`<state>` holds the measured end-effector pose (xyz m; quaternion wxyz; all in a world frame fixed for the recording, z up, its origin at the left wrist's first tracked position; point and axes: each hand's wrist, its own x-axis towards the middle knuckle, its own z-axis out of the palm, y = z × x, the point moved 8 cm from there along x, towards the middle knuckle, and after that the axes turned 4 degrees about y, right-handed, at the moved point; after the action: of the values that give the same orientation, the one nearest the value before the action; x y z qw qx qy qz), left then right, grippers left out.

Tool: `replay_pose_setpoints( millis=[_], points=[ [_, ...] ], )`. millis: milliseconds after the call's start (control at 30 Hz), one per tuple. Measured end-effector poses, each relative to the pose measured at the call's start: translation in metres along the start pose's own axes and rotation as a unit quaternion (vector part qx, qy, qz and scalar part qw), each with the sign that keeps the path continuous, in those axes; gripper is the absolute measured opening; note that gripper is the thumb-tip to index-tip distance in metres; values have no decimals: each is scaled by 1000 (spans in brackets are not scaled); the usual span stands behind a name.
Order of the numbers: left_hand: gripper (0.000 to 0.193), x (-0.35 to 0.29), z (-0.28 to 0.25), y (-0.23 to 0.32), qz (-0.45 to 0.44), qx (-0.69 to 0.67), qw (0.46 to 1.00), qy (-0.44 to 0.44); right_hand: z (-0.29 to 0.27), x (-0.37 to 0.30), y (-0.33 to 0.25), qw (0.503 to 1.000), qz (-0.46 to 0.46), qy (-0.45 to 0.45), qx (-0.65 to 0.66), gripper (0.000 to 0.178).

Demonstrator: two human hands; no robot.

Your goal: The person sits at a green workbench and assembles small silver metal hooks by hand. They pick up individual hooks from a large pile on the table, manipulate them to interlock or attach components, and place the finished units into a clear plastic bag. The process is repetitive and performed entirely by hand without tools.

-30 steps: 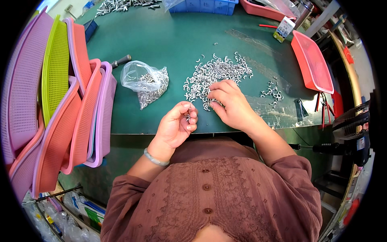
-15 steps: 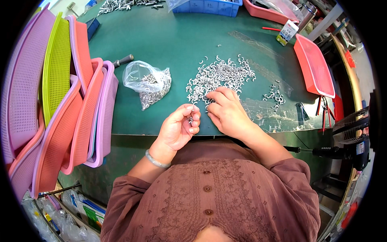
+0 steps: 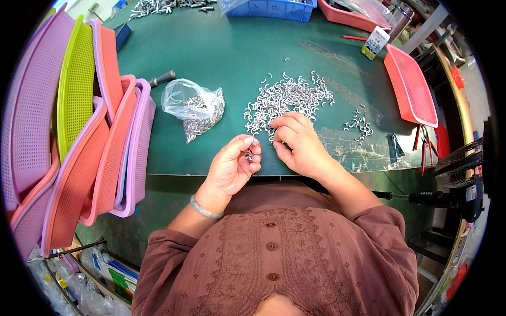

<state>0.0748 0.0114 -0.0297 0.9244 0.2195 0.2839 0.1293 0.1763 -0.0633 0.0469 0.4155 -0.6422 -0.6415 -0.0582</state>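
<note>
My left hand (image 3: 233,162), a bangle on its wrist, is closed around several small curved metal pieces (image 3: 247,155), with one pinched between thumb and forefinger. Across from it, my right hand (image 3: 298,145) rests at the near edge of a heap of silvery curved metal pieces (image 3: 287,100). Its fingers are bent down among the pieces, and whether a piece sits between the tips is hidden. Left of the heap stands a clear plastic bag (image 3: 196,108) partly filled with the same kind of pieces. A smaller cluster of pieces (image 3: 359,125) lies to the right.
Purple, green and coral perforated baskets (image 3: 110,142) are stacked at the left. A dark-handled tool (image 3: 162,79) lies behind the bag. At the right are a coral basket (image 3: 412,87), a drink carton (image 3: 375,43) and a fan (image 3: 459,166). A blue crate (image 3: 271,9) stands at the back.
My right hand's thumb and fingers have shifted slightly at the heap's near edge. The left hand keeps its place, still closed on the pieces.
</note>
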Motion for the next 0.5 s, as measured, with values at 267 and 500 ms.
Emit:
replay_pose_setpoints(
  millis=[267,500],
  points=[
    [9,3,2,1,16,-16,1000,-16,-8,7,-3,997,7,24,68,18],
    [7,1,7,-1,0,-29,998,-52,-10,8,-7,996,-3,31,79,19]
  ],
)
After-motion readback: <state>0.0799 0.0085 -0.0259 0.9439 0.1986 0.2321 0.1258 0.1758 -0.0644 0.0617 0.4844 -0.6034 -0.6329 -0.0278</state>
